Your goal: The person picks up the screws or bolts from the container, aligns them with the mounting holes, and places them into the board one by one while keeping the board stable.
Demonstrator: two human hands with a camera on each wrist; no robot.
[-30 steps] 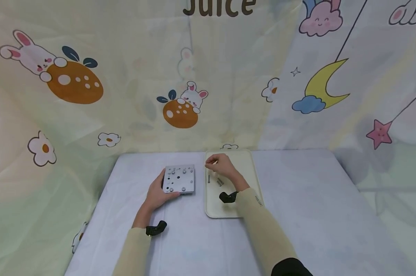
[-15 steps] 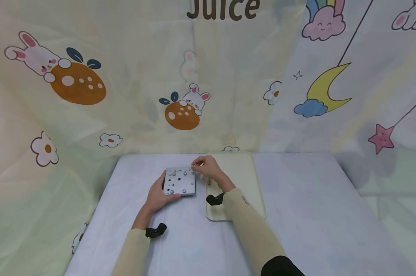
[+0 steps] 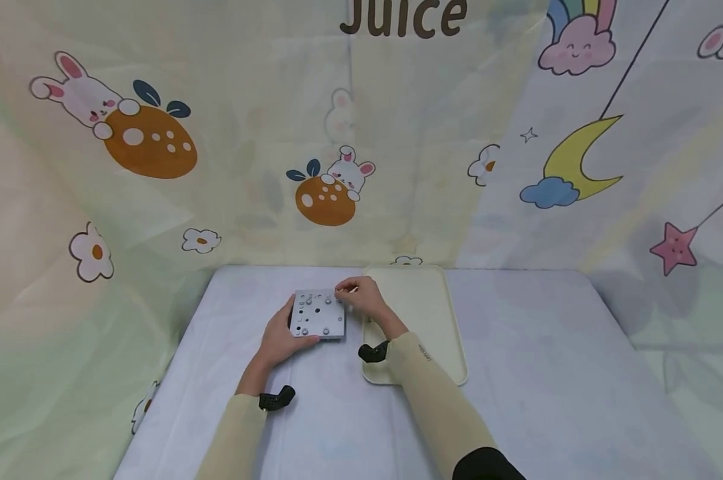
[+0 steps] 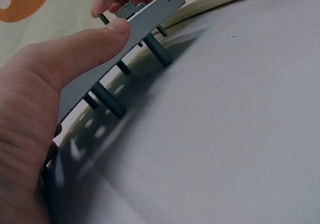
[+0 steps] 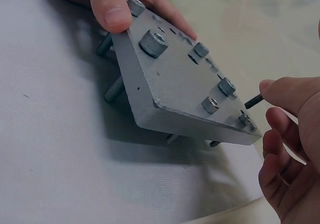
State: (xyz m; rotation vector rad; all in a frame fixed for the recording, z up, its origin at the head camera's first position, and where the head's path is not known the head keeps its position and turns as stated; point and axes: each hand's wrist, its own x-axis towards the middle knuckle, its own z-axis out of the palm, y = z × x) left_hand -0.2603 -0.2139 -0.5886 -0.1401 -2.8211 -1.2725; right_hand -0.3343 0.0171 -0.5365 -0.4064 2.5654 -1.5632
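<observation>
My left hand [image 3: 280, 337] grips a square grey metal plate [image 3: 317, 320] by its left side, the thumb along the near edge. The plate has holes, and several socket-head screws stand in it. In the left wrist view, threaded screw shanks [image 4: 157, 51] stick out below the plate, which is raised and tilted over the white cloth. At the plate's far right corner, my right hand [image 3: 364, 297] pinches a small dark screw [image 5: 254, 101] between thumb and fingers. Its tip points toward the plate's top face, close to a seated screw [image 5: 244, 119]; its head is hidden by the fingers.
A cream rectangular tray [image 3: 421, 320] lies right of the plate, partly under my right forearm. White cloth [image 3: 529, 360] covers the table, and a printed curtain [image 3: 235, 133] hangs behind its far edge. Each wrist wears a black camera mount [image 3: 277, 398].
My right hand has moved left from over the tray to the plate's far right corner. The left hand keeps its grip on the plate. The head view has shifted slightly.
</observation>
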